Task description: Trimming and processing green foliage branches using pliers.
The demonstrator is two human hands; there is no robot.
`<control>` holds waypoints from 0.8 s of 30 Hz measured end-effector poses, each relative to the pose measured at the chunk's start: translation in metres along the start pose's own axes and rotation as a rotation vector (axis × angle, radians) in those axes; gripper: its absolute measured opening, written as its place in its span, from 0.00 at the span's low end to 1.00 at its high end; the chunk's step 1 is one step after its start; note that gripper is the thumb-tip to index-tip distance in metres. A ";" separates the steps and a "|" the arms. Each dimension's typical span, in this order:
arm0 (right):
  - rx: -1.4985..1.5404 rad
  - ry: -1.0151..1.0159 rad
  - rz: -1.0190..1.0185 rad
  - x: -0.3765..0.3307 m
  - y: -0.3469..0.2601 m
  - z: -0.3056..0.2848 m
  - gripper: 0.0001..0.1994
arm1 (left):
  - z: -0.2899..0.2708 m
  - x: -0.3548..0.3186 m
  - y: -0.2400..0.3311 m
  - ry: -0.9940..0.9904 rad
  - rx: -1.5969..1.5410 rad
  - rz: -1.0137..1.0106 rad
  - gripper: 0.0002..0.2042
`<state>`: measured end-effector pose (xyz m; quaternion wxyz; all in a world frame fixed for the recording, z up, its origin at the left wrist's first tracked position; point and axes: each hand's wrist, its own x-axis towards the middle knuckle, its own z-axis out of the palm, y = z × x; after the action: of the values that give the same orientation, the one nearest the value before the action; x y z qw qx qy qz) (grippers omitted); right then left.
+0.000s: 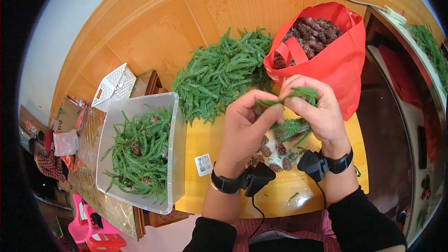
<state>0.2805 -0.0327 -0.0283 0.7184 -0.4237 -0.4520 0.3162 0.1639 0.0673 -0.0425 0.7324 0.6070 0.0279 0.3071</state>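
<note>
Above the yellow table, my left hand (248, 120) and my right hand (323, 114) meet, fingertips nearly touching. Both are closed in a pinch on a green artificial pine sprig (304, 93), whose needles show between the fingers and in the right palm. The exact point where the fingers join is partly covered. Below the hands, several brown pine cones (282, 149) lie on the table beside another green pine sprig (293, 129). Further back sits a large heap of green pine sprigs (219, 74).
To the left stands a clear plastic bin (176, 158) holding pine sprigs with cones. A red bag (340, 70) full of pine cones rises at the back right. A white label card (203, 164) lies near the bin. A white basket (114, 86) and pink stool (81, 224) are farther left.
</note>
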 end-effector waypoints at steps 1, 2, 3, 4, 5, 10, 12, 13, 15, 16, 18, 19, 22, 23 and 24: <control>-0.005 0.003 0.000 -0.001 -0.001 0.000 0.06 | 0.001 0.001 0.000 0.064 0.020 0.012 0.05; -0.058 0.085 -0.010 -0.001 -0.002 0.000 0.06 | 0.004 0.004 -0.002 0.174 0.007 0.046 0.05; -0.103 0.160 -0.021 -0.001 -0.003 0.001 0.05 | 0.005 0.006 -0.001 0.291 0.002 0.082 0.05; -0.101 0.155 -0.021 -0.001 -0.005 -0.001 0.05 | 0.002 0.007 -0.001 0.355 0.060 0.157 0.05; -0.165 0.072 0.016 -0.001 -0.008 -0.008 0.05 | 0.001 0.006 0.001 0.359 0.063 0.159 0.05; -0.169 -0.059 0.113 -0.001 -0.006 -0.013 0.07 | -0.002 0.006 0.002 0.424 0.059 0.231 0.04; -0.244 -0.186 0.104 -0.002 -0.008 -0.015 0.08 | -0.004 0.006 0.001 0.421 0.059 0.227 0.04; -0.245 -0.186 0.104 -0.002 -0.008 -0.018 0.08 | -0.005 0.007 0.000 0.417 0.059 0.222 0.04; -0.435 -0.379 -0.053 -0.001 -0.008 -0.023 0.08 | -0.006 0.007 -0.001 0.409 0.038 0.210 0.04; -0.434 -0.379 -0.053 -0.001 -0.008 -0.022 0.08 | -0.006 0.007 -0.001 0.402 0.018 0.198 0.04; -0.391 -0.244 0.083 -0.002 -0.009 -0.018 0.08 | -0.009 0.007 0.001 0.352 0.005 0.138 0.04; -0.390 -0.244 0.082 -0.002 -0.010 -0.018 0.08 | -0.011 0.006 0.002 0.304 -0.008 0.078 0.04; -0.388 -0.138 0.156 -0.002 -0.012 -0.021 0.08 | -0.011 0.007 0.007 0.230 -0.102 -0.073 0.09; -0.349 -0.103 0.167 -0.002 -0.011 -0.023 0.08 | -0.012 0.008 0.009 0.227 -0.104 -0.074 0.09; -0.307 -0.069 0.175 -0.001 -0.011 -0.025 0.08 | -0.015 0.007 0.013 0.152 -0.215 -0.109 0.13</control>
<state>0.3036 -0.0466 -0.0252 0.5992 -0.5551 -0.4806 0.3191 0.1582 0.0850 -0.0325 0.8046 0.4976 0.0833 0.3132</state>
